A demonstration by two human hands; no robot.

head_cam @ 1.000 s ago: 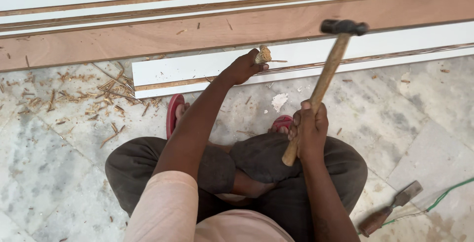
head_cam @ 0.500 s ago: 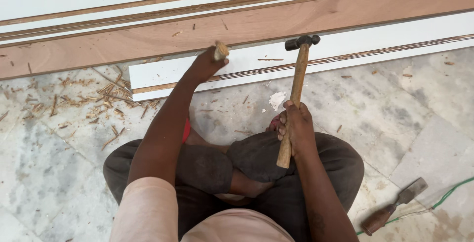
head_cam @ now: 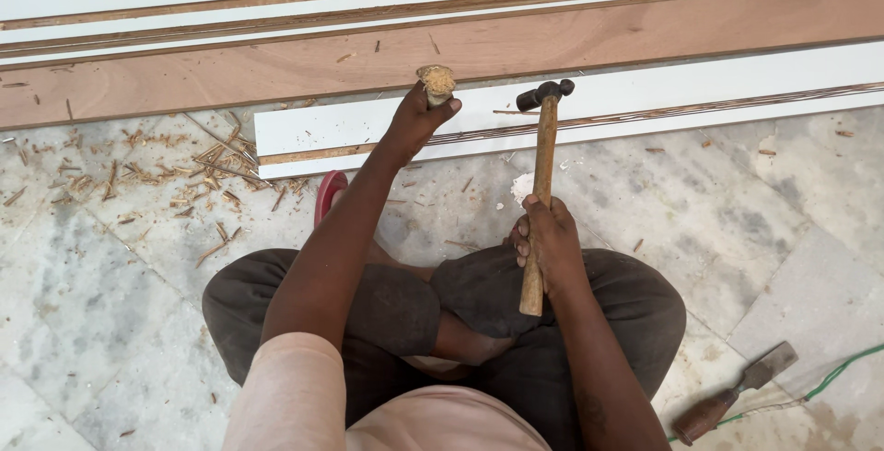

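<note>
Chisel (head_cam: 436, 83): mushroomed wooden handle upright, clenched in left hand (head_cam: 416, 120) over white board (head_cam: 645, 101). Hammer (head_cam: 540, 184): gripped by right hand (head_cam: 551, 244), shaft vertical, head level with, just right of, chisel top.

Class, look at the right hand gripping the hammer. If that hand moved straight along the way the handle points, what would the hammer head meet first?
Probably the white board: the right hand aims the hammer up-frame, its head already over the board's near edge. The chisel in the left hand sits left of that line. Height is unclear.
</note>
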